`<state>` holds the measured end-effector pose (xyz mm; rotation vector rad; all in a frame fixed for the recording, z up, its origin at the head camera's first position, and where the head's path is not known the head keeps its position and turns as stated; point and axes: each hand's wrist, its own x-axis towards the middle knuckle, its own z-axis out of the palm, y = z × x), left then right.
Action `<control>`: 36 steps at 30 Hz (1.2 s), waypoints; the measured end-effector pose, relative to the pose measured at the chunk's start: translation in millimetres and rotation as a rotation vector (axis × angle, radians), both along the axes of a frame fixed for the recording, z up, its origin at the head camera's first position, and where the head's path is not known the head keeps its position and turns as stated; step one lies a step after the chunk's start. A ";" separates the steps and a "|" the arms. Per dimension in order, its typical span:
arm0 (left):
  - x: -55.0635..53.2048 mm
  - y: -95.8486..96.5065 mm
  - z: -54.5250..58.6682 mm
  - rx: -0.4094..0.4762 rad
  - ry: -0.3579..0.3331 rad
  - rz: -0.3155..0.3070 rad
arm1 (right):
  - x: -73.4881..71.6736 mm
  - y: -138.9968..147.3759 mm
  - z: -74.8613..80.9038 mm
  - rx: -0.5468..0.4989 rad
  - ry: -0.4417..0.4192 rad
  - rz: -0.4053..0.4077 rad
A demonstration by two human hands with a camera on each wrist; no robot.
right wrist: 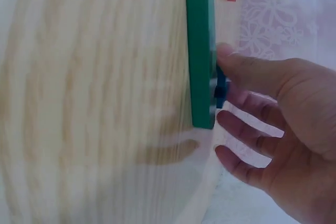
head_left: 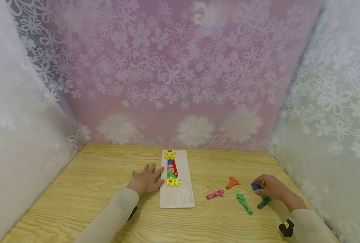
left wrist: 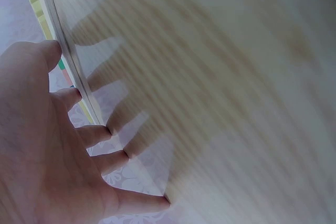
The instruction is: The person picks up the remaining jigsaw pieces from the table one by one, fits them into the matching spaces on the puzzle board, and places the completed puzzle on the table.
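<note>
Two pale sleeves stretch forward; the left hand spreads wide beside one puzzle board, the right hand pinches one blue piece near four loose pieces.

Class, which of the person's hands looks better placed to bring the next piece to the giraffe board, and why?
Probably the right hand: its fingers hold the blue piece, near the dark green piece, while the left hand is spread at the giraffe board.
</note>
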<state>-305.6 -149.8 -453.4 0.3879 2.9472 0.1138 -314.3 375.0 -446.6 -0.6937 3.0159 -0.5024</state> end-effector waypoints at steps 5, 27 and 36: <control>0.3 -0.3 -1.0 0.002 -0.002 -0.001 | 3.2 -12.0 -0.5 -0.079 0.100 0.049; -2.0 -0.8 -1.9 -0.004 0.001 0.000 | -5.7 -95.5 10.9 -0.277 0.242 0.138; -1.3 -0.7 -0.6 -0.002 -0.007 0.001 | -8.5 -129.1 11.9 -0.323 0.228 0.178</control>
